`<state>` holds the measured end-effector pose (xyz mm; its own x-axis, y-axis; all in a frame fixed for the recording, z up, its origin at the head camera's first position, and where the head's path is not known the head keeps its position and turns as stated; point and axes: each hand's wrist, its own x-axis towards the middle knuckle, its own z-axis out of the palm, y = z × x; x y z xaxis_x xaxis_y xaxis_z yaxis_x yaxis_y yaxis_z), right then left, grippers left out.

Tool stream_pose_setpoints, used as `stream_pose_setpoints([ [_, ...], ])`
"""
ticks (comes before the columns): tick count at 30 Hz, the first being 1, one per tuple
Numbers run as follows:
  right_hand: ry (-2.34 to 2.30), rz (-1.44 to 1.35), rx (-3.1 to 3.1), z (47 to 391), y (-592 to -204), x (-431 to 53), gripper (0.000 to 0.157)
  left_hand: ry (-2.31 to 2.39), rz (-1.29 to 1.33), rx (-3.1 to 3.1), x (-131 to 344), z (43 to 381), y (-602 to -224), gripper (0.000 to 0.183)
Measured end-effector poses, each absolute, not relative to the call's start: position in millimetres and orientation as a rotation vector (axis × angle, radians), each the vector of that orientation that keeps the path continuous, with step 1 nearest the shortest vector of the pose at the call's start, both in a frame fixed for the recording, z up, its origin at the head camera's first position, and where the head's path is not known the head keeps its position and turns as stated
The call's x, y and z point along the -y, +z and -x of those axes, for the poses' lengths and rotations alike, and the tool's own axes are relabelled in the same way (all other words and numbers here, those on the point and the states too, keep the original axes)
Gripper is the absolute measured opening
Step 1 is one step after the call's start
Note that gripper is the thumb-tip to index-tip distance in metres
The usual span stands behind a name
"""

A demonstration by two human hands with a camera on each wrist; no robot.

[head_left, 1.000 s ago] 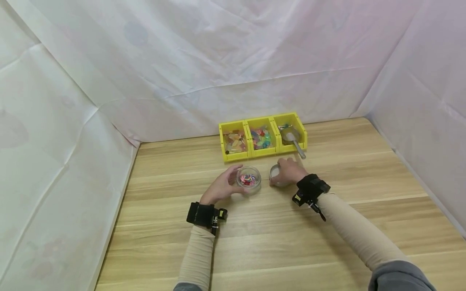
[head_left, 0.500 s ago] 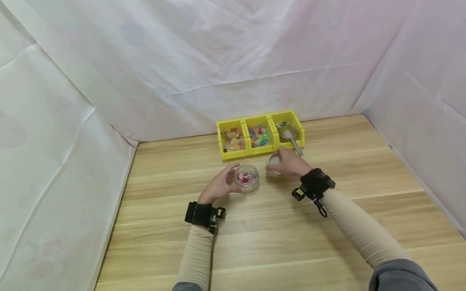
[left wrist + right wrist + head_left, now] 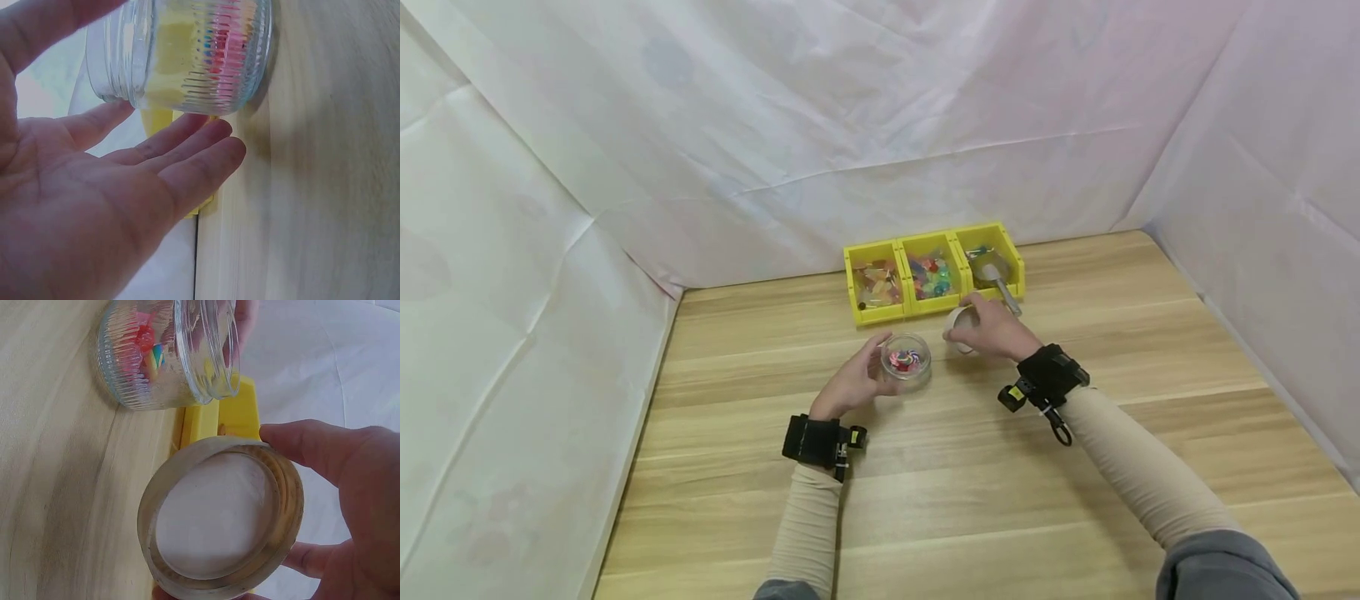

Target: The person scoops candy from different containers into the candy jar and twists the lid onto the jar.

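In the head view a ribbed glass jar (image 3: 906,358) with colourful candies in its bottom stands upright and uncovered on the table. My left hand (image 3: 853,382) holds it from the left, thumb on the near side and fingers on the far side. The left wrist view shows the index fingertip at the neck of the jar (image 3: 206,56), the other fingers spread beside its wall. Just right of the jar, my right hand (image 3: 995,327) grips a round lid (image 3: 958,327) by its edge. Tilted, the lid (image 3: 147,519) turns its hollow inner side to the right wrist camera.
Behind the hands stands a row of yellow bins (image 3: 880,317). Wrapped sweets (image 3: 877,285) lie in the left one and colourful candies (image 3: 931,277) in the middle. A metal scoop (image 3: 996,275) leans in the right bin, its handle over the front. White cloth (image 3: 850,100) encloses the table.
My right hand has lifted the lid and moved it slightly away from me, tilting it toward the jar. My left hand stays at the jar; the view has shifted a little.
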<state>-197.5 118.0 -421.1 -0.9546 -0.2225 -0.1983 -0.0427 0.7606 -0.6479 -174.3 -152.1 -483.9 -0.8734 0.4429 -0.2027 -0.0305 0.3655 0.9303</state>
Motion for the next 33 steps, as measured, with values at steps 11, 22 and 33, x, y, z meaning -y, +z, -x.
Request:
stream_pose_setpoints([
  [11,-1.059,0.209,-2.652,196,-418,-119,0.079,1.54,-0.332,-2.243,153,175,-484,0.09],
  [22,-1.118,0.183,-2.62,192,-409,-116,0.077,1.548,-0.363,-2.226,152,176,-486,0.09],
  [33,-1.273,0.177,-2.547,187,-406,-108,0.065,1.531,-0.357,-2.233,151,175,-489,0.089],
])
